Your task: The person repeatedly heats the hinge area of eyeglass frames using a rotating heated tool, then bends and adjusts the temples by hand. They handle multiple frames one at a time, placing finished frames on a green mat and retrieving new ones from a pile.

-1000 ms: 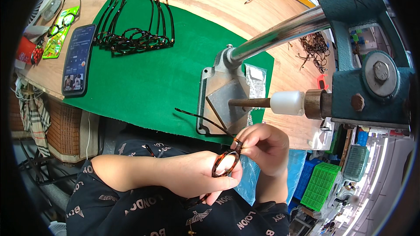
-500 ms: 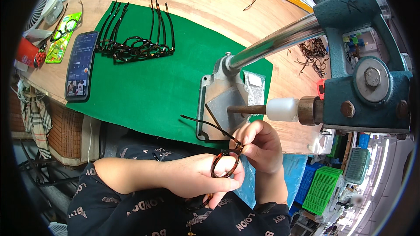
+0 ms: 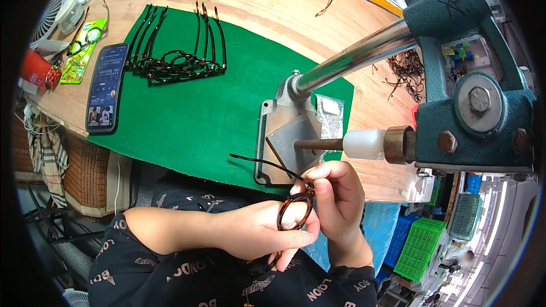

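Note:
A tortoiseshell eyeglass frame (image 3: 280, 216) is held in front of my body. My left hand (image 3: 264, 228) grips it around the bridge, with one round rim above the fingers and the other partly hidden below them. One dark temple arm (image 3: 259, 160) sticks out to the upper left, over the base of a bench press (image 3: 273, 180). At the upper hinge, my right hand (image 3: 340, 200) closes its thumb and forefinger near the joint of rim and temple. Whatever lies between those fingertips is too small to make out.
On the green mat (image 3: 250, 62) lies a row of tortoiseshell eyeglass frames (image 3: 179, 67), beside a phone (image 3: 107, 88). The press's steel column (image 3: 358, 57) and white-collared spindle (image 3: 364, 144) reach across the right side. More frames (image 3: 406, 71) are heaped behind it.
The right thumb has lifted and straightened at the hinge, and the right hand has shifted slightly. The temple arm's tip has swung a little left and down. My left hand keeps its grip.

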A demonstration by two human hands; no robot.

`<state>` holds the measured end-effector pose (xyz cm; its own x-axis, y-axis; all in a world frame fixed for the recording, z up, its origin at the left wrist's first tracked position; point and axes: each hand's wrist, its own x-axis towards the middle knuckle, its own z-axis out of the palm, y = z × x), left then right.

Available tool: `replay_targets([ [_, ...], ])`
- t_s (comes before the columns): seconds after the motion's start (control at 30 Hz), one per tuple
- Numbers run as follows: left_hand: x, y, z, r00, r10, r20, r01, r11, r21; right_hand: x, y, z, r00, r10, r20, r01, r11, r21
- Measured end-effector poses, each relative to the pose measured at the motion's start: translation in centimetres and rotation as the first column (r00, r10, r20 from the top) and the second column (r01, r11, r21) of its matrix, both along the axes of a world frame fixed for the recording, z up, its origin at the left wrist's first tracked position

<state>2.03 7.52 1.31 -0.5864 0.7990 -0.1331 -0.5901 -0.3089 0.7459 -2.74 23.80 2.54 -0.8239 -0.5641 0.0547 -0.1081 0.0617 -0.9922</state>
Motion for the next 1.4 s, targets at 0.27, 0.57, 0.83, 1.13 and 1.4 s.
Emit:
replay_targets([
  [0.27, -0.2, -0.4, 0.4, 1.0, -0.021, 0.016, 0.021, 0.999, 0.038, -0.2, 0.0, -0.3, 0.999, 0.026, 0.02, -0.024, 0.997, -0.078],
  [0.57, -0.3, -0.3, 0.2, 0.999, -0.04, -0.005, 0.041, 0.999, 0.029, -0.2, -0.1, 0.0, 0.999, 0.038, 0.029, -0.035, 0.995, -0.095],
  [0.83, -0.2, -0.3, 0.6, 1.0, -0.001, -0.01, 0.001, 0.997, 0.071, -0.3, -0.1, -0.1, 0.997, 0.04, 0.062, -0.03, 0.987, -0.16],
  [1.13, -1.7, -0.3, 2.5, 0.997, 0.061, -0.04, -0.058, 0.996, 0.074, 0.0, 1.1, 1.0, 0.977, -0.134, -0.167, 0.107, 0.981, -0.162],
  [1.4, -4.5, 0.8, 4.2, 0.956, 0.236, -0.173, -0.223, 0.97, 0.093, 0.4, 4.6, 0.9, 0.881, -0.414, -0.229, 0.383, 0.908, -0.169],
])
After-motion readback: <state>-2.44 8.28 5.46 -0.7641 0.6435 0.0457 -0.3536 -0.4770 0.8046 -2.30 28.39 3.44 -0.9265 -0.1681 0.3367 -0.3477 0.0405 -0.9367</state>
